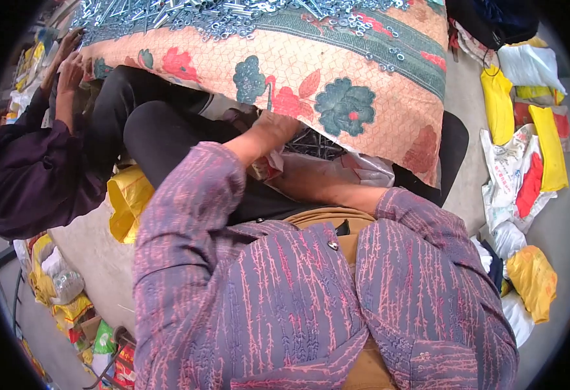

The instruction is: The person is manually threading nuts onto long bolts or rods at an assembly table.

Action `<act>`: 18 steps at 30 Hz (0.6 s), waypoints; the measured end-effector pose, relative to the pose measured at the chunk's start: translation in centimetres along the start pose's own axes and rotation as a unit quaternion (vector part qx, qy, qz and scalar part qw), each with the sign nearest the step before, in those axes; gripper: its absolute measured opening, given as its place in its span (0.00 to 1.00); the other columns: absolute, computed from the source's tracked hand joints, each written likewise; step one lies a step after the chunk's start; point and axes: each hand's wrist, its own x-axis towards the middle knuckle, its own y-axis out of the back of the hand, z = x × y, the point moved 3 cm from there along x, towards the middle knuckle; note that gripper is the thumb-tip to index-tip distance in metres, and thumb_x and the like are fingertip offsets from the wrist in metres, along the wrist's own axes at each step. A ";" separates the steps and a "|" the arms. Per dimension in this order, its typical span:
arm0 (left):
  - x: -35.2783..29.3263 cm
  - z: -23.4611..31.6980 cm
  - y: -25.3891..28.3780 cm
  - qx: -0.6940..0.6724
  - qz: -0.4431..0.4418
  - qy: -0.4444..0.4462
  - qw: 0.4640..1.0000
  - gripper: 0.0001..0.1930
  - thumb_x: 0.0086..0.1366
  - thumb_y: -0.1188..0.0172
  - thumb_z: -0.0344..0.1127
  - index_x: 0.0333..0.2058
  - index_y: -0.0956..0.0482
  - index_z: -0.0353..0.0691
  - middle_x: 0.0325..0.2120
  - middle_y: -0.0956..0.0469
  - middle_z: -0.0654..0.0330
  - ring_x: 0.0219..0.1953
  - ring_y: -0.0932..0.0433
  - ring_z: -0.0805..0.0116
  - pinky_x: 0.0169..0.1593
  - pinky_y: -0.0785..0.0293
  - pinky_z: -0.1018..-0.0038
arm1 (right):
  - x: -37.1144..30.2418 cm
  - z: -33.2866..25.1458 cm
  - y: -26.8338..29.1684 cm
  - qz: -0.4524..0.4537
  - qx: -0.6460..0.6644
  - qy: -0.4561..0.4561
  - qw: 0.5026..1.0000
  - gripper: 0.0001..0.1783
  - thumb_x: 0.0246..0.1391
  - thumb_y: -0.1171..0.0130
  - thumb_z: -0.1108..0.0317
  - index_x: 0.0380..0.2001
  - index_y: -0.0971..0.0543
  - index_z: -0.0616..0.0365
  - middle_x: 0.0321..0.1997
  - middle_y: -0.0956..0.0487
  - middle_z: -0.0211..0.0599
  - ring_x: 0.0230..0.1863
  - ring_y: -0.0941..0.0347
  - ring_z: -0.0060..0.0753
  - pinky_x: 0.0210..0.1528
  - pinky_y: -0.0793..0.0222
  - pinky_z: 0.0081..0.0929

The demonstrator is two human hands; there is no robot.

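Observation:
My left hand (pixel 273 132) is closed below the table's cloth edge, and a thin metal bolt (pixel 270 99) sticks up from its fingers. Just beneath it, my right hand (pixel 301 181) reaches to the left across my lap, its fingers hidden behind my left wrist. Both are beside a pale plastic bag (pixel 371 170) in my lap, which holds a heap of dark bolts (pixel 321 144). Over the table lies a flowered cloth (pixel 220 62), with many loose silvery bolts, sleeves and washers (pixel 220 19) piled at its far side.
At the left a person in a dark sleeve (pixel 44 169) has both hands at the table's corner. A yellow bag (pixel 129 201) stands on the floor by my left leg. Yellow and white sacks (pixel 509 162) lie at the right, and mixed packaging (pixel 57 276) lies at the lower left.

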 end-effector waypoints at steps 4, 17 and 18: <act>-2.8 4.3 -6.2 0.272 0.187 -0.173 0.928 0.13 0.59 0.51 0.37 0.39 0.22 0.42 0.37 0.23 0.60 0.43 0.26 0.63 0.47 0.33 0.60 | -3.2 5.4 -4.1 0.123 -0.021 -0.030 0.992 0.22 0.59 0.54 0.55 0.51 0.27 0.56 0.47 0.24 0.56 0.51 0.28 0.53 0.53 0.35 0.43; -5.3 2.4 -8.6 0.071 -0.149 -0.068 0.984 0.14 0.55 0.46 0.45 0.33 0.17 0.45 0.41 0.21 0.58 0.49 0.27 0.55 0.47 0.32 0.49 | -13.1 2.7 5.6 -0.099 -0.206 -0.132 0.965 0.33 0.50 0.39 0.62 0.60 0.35 0.50 0.58 0.35 0.45 0.65 0.45 0.54 0.62 0.44 0.45; -5.7 2.6 -8.5 0.101 -0.115 -0.084 0.985 0.14 0.55 0.46 0.44 0.33 0.17 0.46 0.41 0.21 0.58 0.49 0.27 0.54 0.46 0.33 0.45 | -12.2 1.1 6.3 -0.077 -0.186 -0.147 0.968 0.30 0.53 0.43 0.63 0.59 0.35 0.51 0.59 0.34 0.49 0.63 0.43 0.55 0.62 0.44 0.44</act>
